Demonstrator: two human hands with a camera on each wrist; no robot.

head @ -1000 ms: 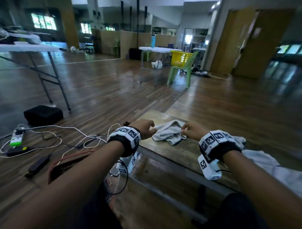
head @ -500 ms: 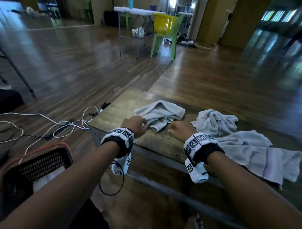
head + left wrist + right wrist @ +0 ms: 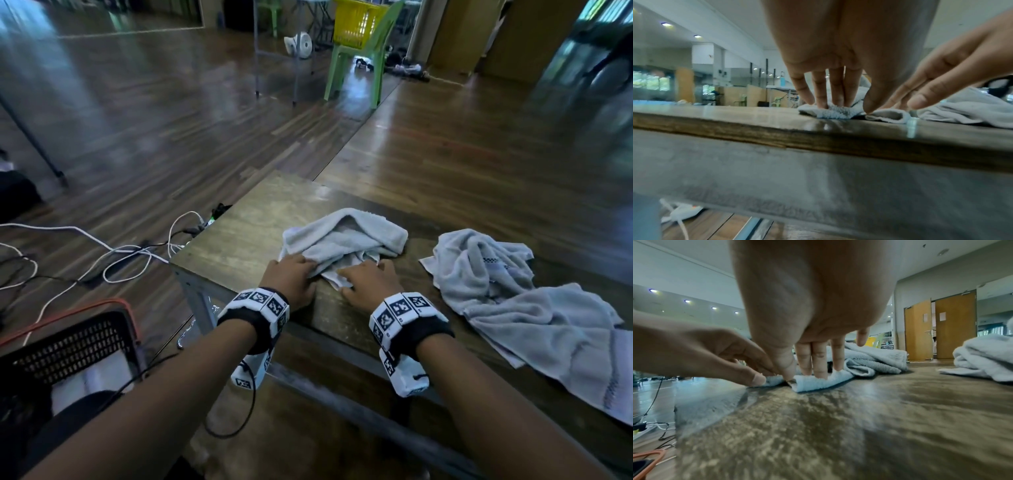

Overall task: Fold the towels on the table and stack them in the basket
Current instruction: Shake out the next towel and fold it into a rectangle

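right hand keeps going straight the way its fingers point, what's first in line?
The crumpled towel itself: the right hand already pinches its near edge, and the bunched folds lie directly ahead. Past that, bare table. The other towels sit off to its right, probably clear.

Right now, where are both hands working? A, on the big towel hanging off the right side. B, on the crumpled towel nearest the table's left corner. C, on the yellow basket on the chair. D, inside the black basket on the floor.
B: the left hand and right hand both pinch the near edge of the crumpled towel by the table corner.
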